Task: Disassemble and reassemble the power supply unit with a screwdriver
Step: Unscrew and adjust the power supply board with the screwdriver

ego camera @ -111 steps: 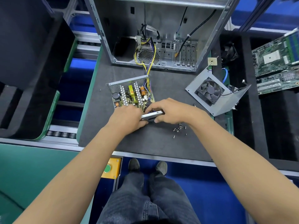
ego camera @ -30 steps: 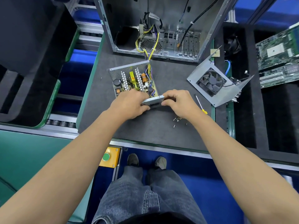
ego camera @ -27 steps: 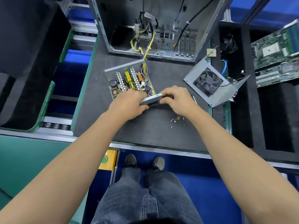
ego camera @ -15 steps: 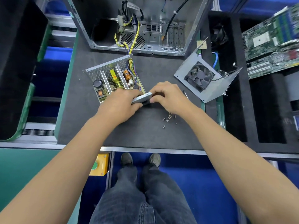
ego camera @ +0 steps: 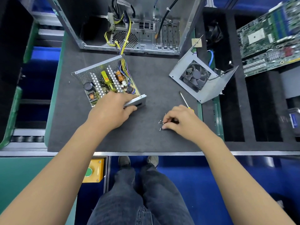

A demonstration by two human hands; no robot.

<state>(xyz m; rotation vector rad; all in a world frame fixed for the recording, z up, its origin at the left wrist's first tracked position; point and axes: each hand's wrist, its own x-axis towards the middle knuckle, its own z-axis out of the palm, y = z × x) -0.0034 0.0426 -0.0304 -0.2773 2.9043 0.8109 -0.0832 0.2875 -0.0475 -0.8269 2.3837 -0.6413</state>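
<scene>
The power supply unit lies open on the dark grey bench, left of centre, its circuit board with heat sinks, coils and capacitors facing up and its perforated metal wall standing along the far edge. A bundle of yellow and black cables runs from its far corner into the computer case, which stands open at the back of the bench. To the right, apart from the unit, the unit's grey metal cover lies with its black fan facing up. Further right, on black foam, a green motherboard lies tilted.

The left hand rests on the near edge of the power supply unit, its fingers curled over the grey metal side plate at the unit's near right corner, thumb under the plate's near face. The right hand is down on the bench to the right, well apart from the unit, its fingers drawn together at a cluster of small screws; whether they actually pinch one cannot be told. The screwdriver, thin shaft and yellow handle, lies on the bench just beyond the right hand, the handle partly hidden behind it.

Below the bench edge are a yellow box with a green button and the person's dark jeans and shoes.
</scene>
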